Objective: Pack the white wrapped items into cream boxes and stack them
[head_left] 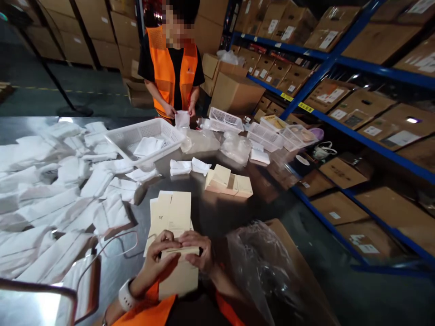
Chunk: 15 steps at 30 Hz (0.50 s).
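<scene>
Between my two hands is a small cream cardboard box (pixel 180 276), close to my body at the table's front edge. My left hand (pixel 163 254) grips its left side, thumb across the upper part. My right hand (pixel 196 249) is closed on the right side, its fingers along the top edge. Just beyond my hands lie flat cream box blanks (pixel 171 210), stacked with paler sheets at their left. Farther off, several finished-looking cream boxes (pixel 228 181) sit together. Two white wrapped packets (pixel 189 166) lie behind them to the left.
White wrapped packets (pixel 61 190) heap over the left of the table. A white basket (pixel 146 140) and plastic bags (pixel 234 147) stand across it. Opposite, a person in an orange vest (pixel 173 68) holds a white pouch. An open carton with clear plastic (pixel 261 258) is at my right; blue shelving (pixel 326 68) holds cartons.
</scene>
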Tool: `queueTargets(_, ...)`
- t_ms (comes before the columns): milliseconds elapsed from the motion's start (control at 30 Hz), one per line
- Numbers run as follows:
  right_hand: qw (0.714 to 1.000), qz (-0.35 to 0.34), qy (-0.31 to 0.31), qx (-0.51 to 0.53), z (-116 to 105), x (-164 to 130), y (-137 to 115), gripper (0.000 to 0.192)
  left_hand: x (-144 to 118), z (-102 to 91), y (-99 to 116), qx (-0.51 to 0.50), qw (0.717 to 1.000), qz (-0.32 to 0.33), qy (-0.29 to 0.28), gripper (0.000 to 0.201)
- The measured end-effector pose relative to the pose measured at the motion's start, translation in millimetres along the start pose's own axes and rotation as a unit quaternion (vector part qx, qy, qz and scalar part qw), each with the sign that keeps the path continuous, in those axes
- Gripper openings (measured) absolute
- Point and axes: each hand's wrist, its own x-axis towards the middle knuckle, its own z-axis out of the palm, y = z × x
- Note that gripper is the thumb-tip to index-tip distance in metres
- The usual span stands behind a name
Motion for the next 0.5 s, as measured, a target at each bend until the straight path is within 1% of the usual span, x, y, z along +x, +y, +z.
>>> queueTargets(100,1.000,-0.005,-0.009,0.012,-1,-3,3,0.018,-3,-0.3,-1,-0.003,1.000,0.005,-0.009,0.020)
queueTargets(200,1.000,0.002,-0.017,0.020,-2,-6,5,0.017,-5,-0.3,-2,-0.009,1.000,-0.012,-0.008,0.021)
queueTargets(267,1.000,0.007,-0.019,0.021,-3,-8,5,0.018,-6,0.1,-4,-0.012,0.999,-0.028,-0.008,0.026)
queueTargets(333,1.000,0.009,-0.010,0.015,-5,-11,6,0.027,-7,1.1,-7,-0.010,0.999,-0.048,-0.014,0.033)
queueTargets(400,1.000,0.017,0.000,0.002,-7,-12,10,0.041,-9,2.5,-9,0.004,0.998,-0.064,-0.024,0.037)
queueTargets(433,1.000,0.022,-0.003,-0.009,-9,-11,13,0.047,-9,3.3,-10,0.014,0.997,-0.071,-0.025,0.037)
queueTargets(500,0.998,0.027,-0.032,-0.036,-12,-4,18,0.053,-10,5.4,-11,0.033,0.997,-0.072,-0.019,0.036)
